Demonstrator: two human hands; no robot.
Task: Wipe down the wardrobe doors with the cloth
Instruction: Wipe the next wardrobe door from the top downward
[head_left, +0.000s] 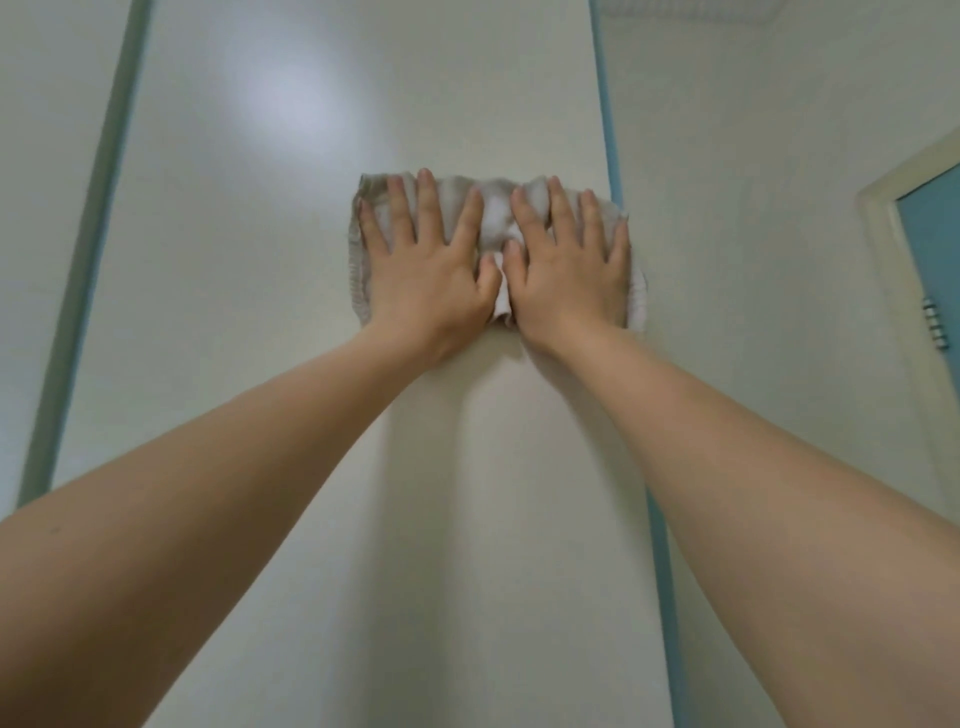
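Right in the middle of the wiping bit here: both the left hand (426, 270) and right hand (571, 270) are flat on the cloth (493, 208), fingers (428, 202) spread wide and pressing rather than gripping, pinning it against the wardrobe door (311, 260) high up, near its blue right edge strip (610, 156). Next I'd guess it's a long drag down or across the panel, with even pressure so the rag doesn't bunch or slip out.
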